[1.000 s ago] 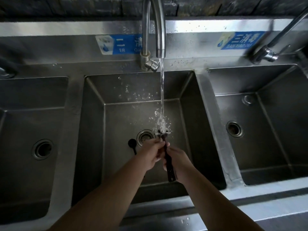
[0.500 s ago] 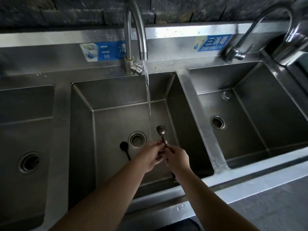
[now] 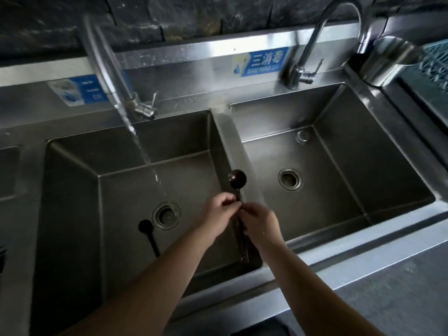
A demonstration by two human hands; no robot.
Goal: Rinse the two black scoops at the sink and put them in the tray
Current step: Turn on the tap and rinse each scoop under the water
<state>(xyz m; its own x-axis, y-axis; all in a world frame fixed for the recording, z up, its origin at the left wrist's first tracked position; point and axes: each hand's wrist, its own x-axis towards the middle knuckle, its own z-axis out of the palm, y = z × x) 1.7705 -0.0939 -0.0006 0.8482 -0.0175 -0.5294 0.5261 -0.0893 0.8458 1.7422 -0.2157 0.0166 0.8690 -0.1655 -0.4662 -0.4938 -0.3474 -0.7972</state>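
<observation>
One black scoop (image 3: 237,178) is held upright over the right side of the middle sink basin (image 3: 72,190), its round bowl up and its long handle hanging down between my wrists. My left hand (image 3: 219,210) and my right hand (image 3: 259,223) both pinch its handle just below the bowl. The scoop is out of the water stream (image 3: 145,154), which runs from the tap (image 3: 106,66) to the left of it. A second black scoop (image 3: 148,232) lies on the basin floor beside the drain (image 3: 166,215). A teal tray (image 3: 434,66) shows at the far right edge.
The right basin (image 3: 400,190) holds only its drain and a small ring near the back wall. A second tap (image 3: 322,40) stands behind it, and a steel container (image 3: 385,60) sits on the ledge next to the tray. The steel counter edge (image 3: 363,253) runs along the front.
The scoop has come out of the running water and moved right, toward the divider between the basins. My view has swung to the right, bringing the tray and steel container into sight.
</observation>
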